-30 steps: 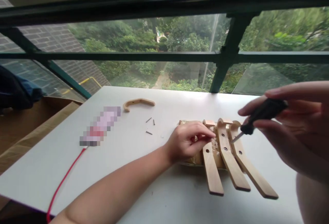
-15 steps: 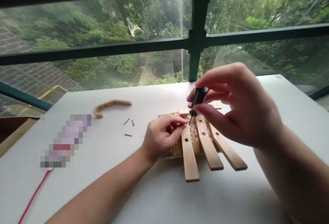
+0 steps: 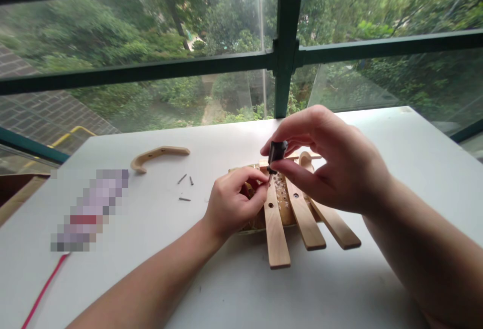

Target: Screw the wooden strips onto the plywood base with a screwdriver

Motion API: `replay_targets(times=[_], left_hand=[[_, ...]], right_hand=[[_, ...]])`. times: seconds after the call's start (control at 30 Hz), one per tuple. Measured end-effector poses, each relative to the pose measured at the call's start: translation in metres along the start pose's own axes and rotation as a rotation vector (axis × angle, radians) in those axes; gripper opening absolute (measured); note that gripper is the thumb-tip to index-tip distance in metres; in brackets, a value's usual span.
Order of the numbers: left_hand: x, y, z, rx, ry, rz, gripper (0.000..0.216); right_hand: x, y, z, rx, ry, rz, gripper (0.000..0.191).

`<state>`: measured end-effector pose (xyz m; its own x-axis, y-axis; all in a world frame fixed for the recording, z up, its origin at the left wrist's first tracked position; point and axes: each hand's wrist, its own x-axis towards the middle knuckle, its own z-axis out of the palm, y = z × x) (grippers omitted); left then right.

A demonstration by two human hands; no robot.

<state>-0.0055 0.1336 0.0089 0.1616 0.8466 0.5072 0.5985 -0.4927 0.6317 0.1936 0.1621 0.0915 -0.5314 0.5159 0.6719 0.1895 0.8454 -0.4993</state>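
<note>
My right hand (image 3: 332,163) grips a small screwdriver (image 3: 277,152) by its black handle, its thin shaft pointing down. The tip meets the upper hole of the leftmost wooden hook piece (image 3: 278,243). My left hand (image 3: 236,195) is closed in a pinch beside that tip; whatever its fingertips hold is hidden. Two more wooden hook pieces, a middle one (image 3: 309,226) and a right one (image 3: 341,231), lie alongside, and a screw head shows in the middle one. All three rest across a brown, pitted block (image 3: 289,213) partly wrapped in tape or film.
Several loose screws (image 3: 184,199) lie on the white table (image 3: 158,233) left of my hands. Behind them is a curved wooden hook (image 3: 162,150). A blurred-out object with a red cord (image 3: 45,289) lies farther left, near a cardboard box (image 3: 26,193). Green-framed windows stand beyond the table.
My right hand has moved left and down, bringing the screwdriver tip from beside the leftmost wooden piece onto its upper hole. My left hand keeps its pinch there.
</note>
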Motion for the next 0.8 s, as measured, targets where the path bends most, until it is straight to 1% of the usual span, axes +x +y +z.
replay_targets(times=[0.13,0.33,0.4,0.6,0.8], left_hand=[[0.0002,-0.0001,0.0001,0.01,-0.018,-0.024,0.004],[-0.0011,-0.0003,0.0014,0.025,-0.004,-0.04,0.01],[-0.0008,-0.0001,0.0014,0.028,-0.012,-0.039,0.01],[0.0011,0.0019,-0.0002,0.05,-0.054,-0.055,0.007],[0.0013,0.0019,-0.0002,0.053,-0.07,-0.044,0.006]], right_hand=[[-0.0004,0.001,0.0018,-0.026,0.01,-0.014,0.029],[-0.0007,0.0017,0.0056,0.065,0.059,0.007,0.031],[-0.0008,0.0019,0.0057,0.063,0.052,-0.001,0.03],[-0.0006,0.001,0.0047,-0.09,-0.007,-0.023,0.03],[-0.0007,0.0001,0.0052,-0.127,-0.017,-0.038,0.028]])
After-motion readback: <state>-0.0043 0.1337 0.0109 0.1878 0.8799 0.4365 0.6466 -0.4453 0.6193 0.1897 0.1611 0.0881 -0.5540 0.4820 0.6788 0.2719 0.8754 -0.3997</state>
